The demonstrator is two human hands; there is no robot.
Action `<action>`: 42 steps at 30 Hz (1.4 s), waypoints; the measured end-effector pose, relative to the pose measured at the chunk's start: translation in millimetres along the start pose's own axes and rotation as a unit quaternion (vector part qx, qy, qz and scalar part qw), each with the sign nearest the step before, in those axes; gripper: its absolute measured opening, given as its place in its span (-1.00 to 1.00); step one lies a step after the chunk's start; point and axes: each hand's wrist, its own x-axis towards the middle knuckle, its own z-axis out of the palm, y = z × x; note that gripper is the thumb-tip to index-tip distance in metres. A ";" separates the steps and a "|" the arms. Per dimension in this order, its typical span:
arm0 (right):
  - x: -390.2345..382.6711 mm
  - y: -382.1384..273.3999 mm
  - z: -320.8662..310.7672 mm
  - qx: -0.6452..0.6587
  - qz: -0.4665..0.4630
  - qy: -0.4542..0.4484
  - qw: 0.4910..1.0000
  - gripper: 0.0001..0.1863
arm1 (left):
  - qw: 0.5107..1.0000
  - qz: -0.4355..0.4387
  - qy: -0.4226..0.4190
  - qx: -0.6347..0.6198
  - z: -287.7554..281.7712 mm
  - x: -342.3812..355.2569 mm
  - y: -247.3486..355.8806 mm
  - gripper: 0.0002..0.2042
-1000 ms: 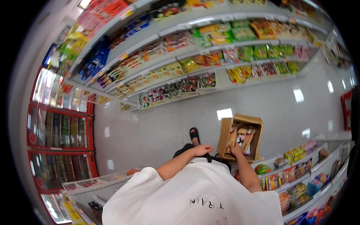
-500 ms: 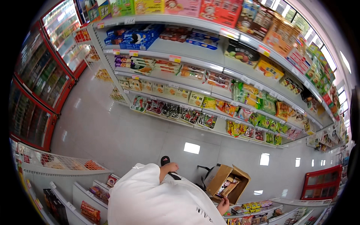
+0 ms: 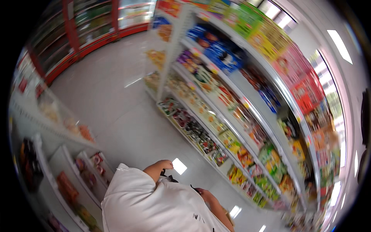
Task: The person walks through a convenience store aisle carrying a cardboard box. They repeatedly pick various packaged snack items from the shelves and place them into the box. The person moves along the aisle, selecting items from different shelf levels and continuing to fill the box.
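Observation:
My left hand hangs in front of my white shirt with its fingers curled. Whatever may be inside it is hidden. Just below it is a dark thing, too blurred to name. My right hand is held close to the shirt's front, fingers bent inward. A thin black piece shows at its fingertips; its kind cannot be made out. Behind the right forearm a small brown patch peeks out, mostly covered.
A long shelf unit of packaged snacks runs along the right. Red-framed glass coolers stand at the back left. More white shelving with packets is close on my left. Grey tiled floor lies between them.
The view has swung left and tilted. My right hand has left the cardboard box's edge and come in to my front. The box with packets inside is no longer clearly visible.

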 end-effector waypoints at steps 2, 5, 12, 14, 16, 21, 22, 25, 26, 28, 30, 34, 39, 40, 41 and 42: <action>39.1 -10.1 -27.1 -0.043 0.023 -0.023 0.999 -0.54 | 0.995 -0.094 -0.034 -0.008 -16.3 -8.9 -38.4 -0.60; 93.1 -2.3 -24.8 0.018 0.048 0.016 0.999 -0.51 | 0.990 -0.085 0.008 0.116 -12.9 -63.3 -60.3 -0.41; 266.6 13.5 2.9 0.059 -0.049 -0.239 0.968 -0.29 | 0.951 -0.188 0.128 -0.207 57.9 -196.6 -130.0 -0.36; 313.8 -0.4 -7.8 0.068 0.018 -0.222 0.973 -0.31 | 0.934 -0.196 0.198 -0.222 36.8 -221.6 -110.1 -0.38; 357.2 -36.6 -13.5 0.051 0.043 -0.332 0.941 -0.34 | 0.927 -0.194 0.228 -0.228 28.3 -240.2 -111.1 -0.40; 415.0 -148.9 -50.0 -0.097 -0.121 -0.339 0.928 -0.54 | 0.894 -0.193 0.294 -0.277 29.6 -220.0 -118.6 -0.42; 417.8 -166.4 -54.8 -0.131 -0.165 -0.318 0.924 -0.54 | 0.868 -0.212 0.327 -0.309 37.3 -212.6 -112.6 -0.42; 433.6 -220.0 -82.0 -0.266 -0.275 -0.270 0.884 -0.49 | 0.757 -0.276 0.430 -0.407 26.4 -181.9 -85.6 -0.42; 441.3 -225.6 -74.6 -0.286 -0.260 -0.277 0.880 -0.51 | 0.715 -0.305 0.459 -0.430 11.2 -186.8 -81.7 -0.41; 466.1 -236.3 -79.9 -0.373 -0.266 -0.278 0.844 -0.58 | 0.638 -0.343 0.501 -0.473 -11.7 -180.8 -76.5 -0.41; 455.1 -268.8 -77.0 -0.455 -0.283 -0.265 0.802 -0.64 | 0.670 -0.326 0.511 -0.429 -8.0 -165.8 -97.3 -0.39; 496.1 -284.0 -73.5 -0.417 -0.391 -0.318 0.756 -0.61 | 0.703 -0.262 0.508 -0.423 -21.6 -161.2 -114.1 -0.36; 461.3 -443.7 -103.7 -0.313 -0.392 -0.268 0.823 -0.69 | 0.561 -0.219 0.552 -0.577 -54.3 -136.1 -152.1 -0.45; 496.8 -452.1 -95.8 -0.210 -0.323 -0.273 0.882 -0.65 | 0.604 -0.163 0.571 -0.531 -71.4 -145.3 -161.0 -0.50; 520.0 -470.0 -96.5 -0.201 -0.338 -0.244 0.887 -0.64 | 0.651 -0.092 0.578 -0.484 -112.3 -167.7 -148.4 -0.54; 527.3 -490.0 -84.2 -0.191 -0.362 -0.257 0.875 -0.63 | 0.616 -0.139 0.582 -0.513 -114.1 -170.3 -167.7 -0.57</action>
